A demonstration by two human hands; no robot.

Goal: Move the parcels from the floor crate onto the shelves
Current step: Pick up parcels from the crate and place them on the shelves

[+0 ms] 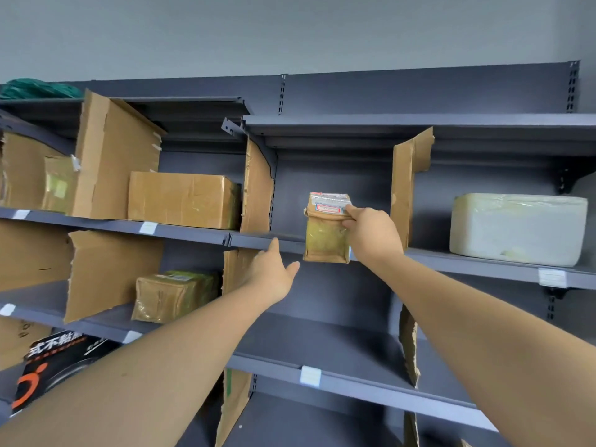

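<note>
— Grey metal shelving [354,380] filled the wall. What was nearest?
— Two bare forearms. The left hand [274,275] was spread wide, holding nothing, fingertips at the shelf edge.
— And the right hand [371,235]?
— It pinched a small brown parcel [325,232] with a white label, upright at the front edge of the bay between two cardboard dividers [406,188].
— Farther back?
— A white foam box [517,229] sat right of it; a taped carton [183,200] left
</note>
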